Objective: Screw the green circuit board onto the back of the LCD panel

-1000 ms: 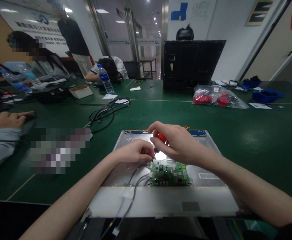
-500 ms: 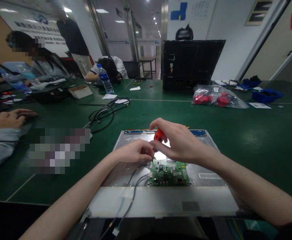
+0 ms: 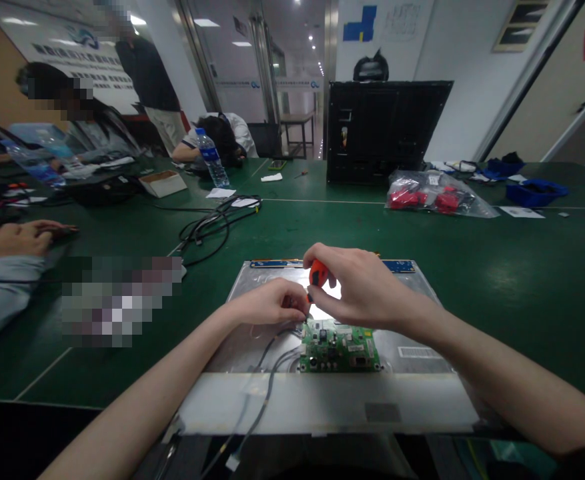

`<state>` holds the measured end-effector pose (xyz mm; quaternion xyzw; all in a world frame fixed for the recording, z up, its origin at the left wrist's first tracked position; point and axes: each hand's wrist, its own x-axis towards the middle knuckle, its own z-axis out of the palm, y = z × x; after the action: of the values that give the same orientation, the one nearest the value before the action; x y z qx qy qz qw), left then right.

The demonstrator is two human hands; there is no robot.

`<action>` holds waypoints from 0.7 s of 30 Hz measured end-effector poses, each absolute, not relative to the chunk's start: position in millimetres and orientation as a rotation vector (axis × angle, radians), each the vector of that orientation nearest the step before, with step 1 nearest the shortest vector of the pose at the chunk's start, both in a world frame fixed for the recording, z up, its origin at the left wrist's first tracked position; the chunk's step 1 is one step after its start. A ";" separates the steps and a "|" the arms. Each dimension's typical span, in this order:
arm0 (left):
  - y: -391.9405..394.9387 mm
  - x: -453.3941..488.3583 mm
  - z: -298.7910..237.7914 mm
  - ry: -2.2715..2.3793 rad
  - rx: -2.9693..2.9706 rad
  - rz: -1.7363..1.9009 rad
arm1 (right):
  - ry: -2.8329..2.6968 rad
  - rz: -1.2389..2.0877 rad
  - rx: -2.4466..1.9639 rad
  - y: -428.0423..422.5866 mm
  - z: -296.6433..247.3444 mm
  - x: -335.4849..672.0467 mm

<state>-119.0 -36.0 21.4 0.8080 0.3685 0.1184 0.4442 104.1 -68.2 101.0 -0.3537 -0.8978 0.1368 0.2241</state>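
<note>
An orange and black screwdriver (image 3: 317, 273) stands nearly upright, its handle gripped by my right hand (image 3: 359, 283). Its lower end meets the far left corner of a green circuit board (image 3: 339, 347). My left hand (image 3: 277, 301) has its fingers pinched together around the lower part of the screwdriver, next to that corner; the tip is hidden there. The board lies on the silver metal back of a display panel (image 3: 412, 373), which has a blue strip (image 3: 397, 266) along its far edge. Grey cables (image 3: 271, 377) run from the board's left side over the panel's near edge.
Coiled black cables (image 3: 212, 223) lie beyond the panel to the left. A clear bag with red items (image 3: 437, 193) and a large black monitor (image 3: 385, 133) stand farther back. A co-worker's hand (image 3: 15, 241) rests at the left. Water bottles (image 3: 212, 159) and blue trays (image 3: 536, 192) are farther off.
My right hand and the screwdriver handle have shifted slightly down, and the index finger's pose over the handle differs a little. My left hand stays in place.
</note>
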 end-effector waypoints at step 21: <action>-38.5 -118.5 22.7 0.934 1.986 0.297 | -2.419 0.365 -1.008 -66.8 96.0 101.7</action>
<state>-118.5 -38.5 22.7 0.8022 0.3773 0.1201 0.4468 101.7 -66.8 96.0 -0.3694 -0.8863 0.1338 0.2453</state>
